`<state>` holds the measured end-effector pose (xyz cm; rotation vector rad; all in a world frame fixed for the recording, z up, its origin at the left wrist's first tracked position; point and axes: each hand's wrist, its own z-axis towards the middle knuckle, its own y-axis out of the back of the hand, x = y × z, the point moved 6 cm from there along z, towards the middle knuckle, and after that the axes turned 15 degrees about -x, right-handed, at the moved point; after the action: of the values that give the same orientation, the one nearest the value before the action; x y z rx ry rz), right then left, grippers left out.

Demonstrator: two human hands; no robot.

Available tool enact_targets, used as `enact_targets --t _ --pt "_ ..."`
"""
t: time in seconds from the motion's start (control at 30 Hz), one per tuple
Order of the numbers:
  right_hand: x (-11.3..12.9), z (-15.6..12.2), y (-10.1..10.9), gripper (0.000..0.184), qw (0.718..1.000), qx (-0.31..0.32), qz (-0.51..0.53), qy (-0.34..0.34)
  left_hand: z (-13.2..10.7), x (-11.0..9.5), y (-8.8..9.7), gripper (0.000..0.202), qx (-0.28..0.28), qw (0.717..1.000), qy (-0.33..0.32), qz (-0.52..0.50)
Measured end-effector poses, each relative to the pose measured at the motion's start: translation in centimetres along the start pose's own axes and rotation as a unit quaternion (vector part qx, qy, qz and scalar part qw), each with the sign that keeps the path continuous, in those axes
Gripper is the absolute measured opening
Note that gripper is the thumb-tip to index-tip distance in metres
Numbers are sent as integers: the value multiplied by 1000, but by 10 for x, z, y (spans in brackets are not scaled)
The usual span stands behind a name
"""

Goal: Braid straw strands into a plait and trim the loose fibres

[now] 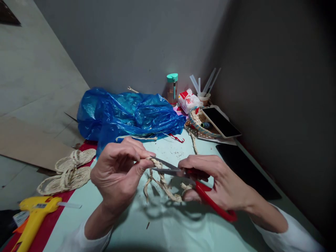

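Note:
Between thumb and fingertips my left hand (122, 171) pinches one end of a beige braided cord (165, 182). The cord hangs in a curve above the pale green tabletop, with thin loose strands at its left. My right hand (215, 178) grips red-handled scissors (210, 201). Their blades are parted, point left and lie around the cord just beside my left fingertips. Another bit of the cord shows by my right thumb; whether the thumb holds it I cannot tell.
A blue plastic bag (131, 113) lies behind my hands. Coiled braided cord (69, 173) and a yellow glue gun (39, 210) are at the left. A capped bottle (172, 89), a woven basket (195, 120), a tablet (222, 121) and a black flat panel (246, 171) stand or lie back and right.

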<state>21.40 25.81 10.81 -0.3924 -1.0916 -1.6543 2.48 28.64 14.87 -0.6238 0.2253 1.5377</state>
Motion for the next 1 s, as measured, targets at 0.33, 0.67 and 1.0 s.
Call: enact_targets --t 0.33,0.67,1.0 --pt "3 -4 -5 24 995 -74 -9 69 -6 -6 2 23 -38 999 -27 23" --pt "7 -4 -11 17 994 -91 14 64 -12 -2 2 21 -67 997 -40 20" --pt "-3 -7 -12 27 997 -15 59 -36 -12 -7 2 23 -69 996 -32 41"
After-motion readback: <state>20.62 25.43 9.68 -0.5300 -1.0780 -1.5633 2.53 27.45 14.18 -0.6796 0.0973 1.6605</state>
